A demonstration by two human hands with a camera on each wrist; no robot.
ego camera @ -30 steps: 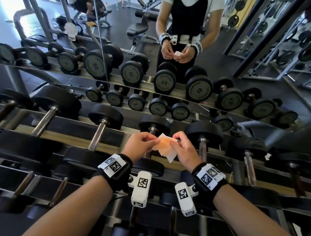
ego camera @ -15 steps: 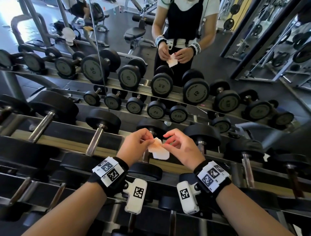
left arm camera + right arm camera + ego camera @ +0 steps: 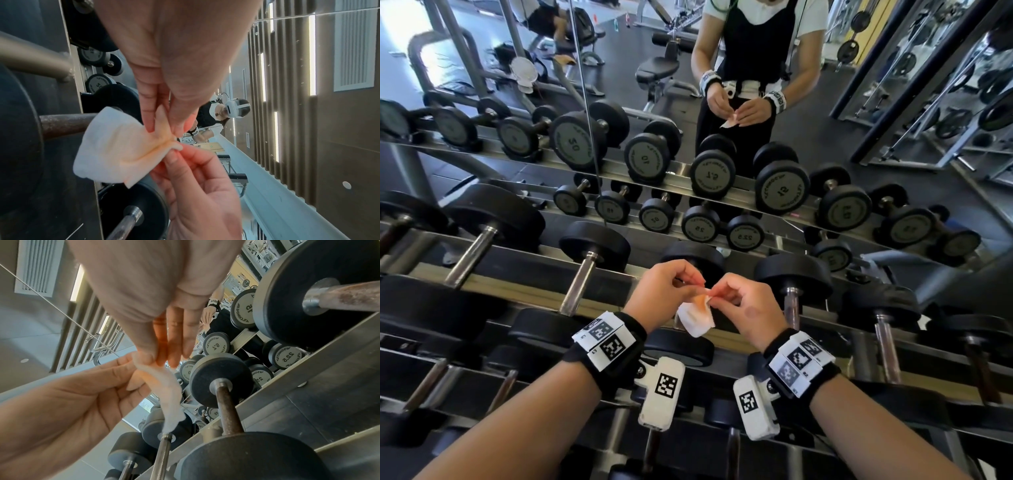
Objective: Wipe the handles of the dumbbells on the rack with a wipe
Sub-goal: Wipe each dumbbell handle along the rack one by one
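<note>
The wipe (image 3: 697, 313) is pinched at its top edge by the left hand (image 3: 666, 291) and the right hand (image 3: 748, 303), at 12 o'clock over the rack (image 3: 599, 310). It looks soft, thin and light, so it is best wrapped around a handle (image 3: 577, 286) at its middle.

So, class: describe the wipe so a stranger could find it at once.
Start at the dumbbell rack below the mirror. Above its middle, the left hand and right hand pinch the wipe: the only soft white thing there, stained orange.
</note>
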